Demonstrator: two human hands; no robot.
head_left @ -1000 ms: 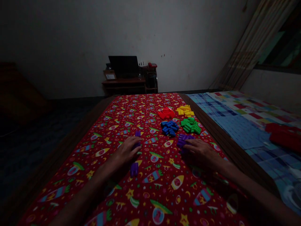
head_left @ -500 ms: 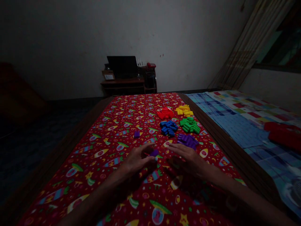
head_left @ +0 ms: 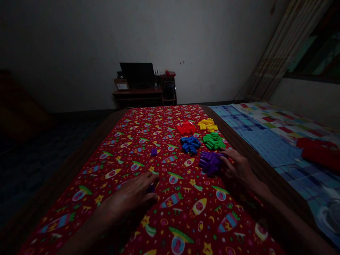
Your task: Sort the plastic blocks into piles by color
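A small purple piece (head_left: 151,188) is between the thumb and fingers of my left hand (head_left: 134,189), mostly hidden, low over the red printed cloth (head_left: 186,212). My right hand (head_left: 237,166) is at the right side of a heap of purple pieces (head_left: 209,163), fingers apart and fingertips touching its edge. Another purple block (head_left: 154,152) lies by itself beyond my left hand. Behind the purple heap are piles of blue pieces (head_left: 190,145), green pieces (head_left: 214,141), red pieces (head_left: 186,128) and yellow pieces (head_left: 207,124).
The cloth covers a long table with a brown edge (head_left: 255,156). To the right is a bed surface with a blue checked cover (head_left: 247,129) and a red garment (head_left: 320,152). A desk with a black monitor (head_left: 138,75) stands by the far wall.
My left hand has drawn back leftward with the purple piece. My right hand has moved right, from in front of the purple heap to its right side.
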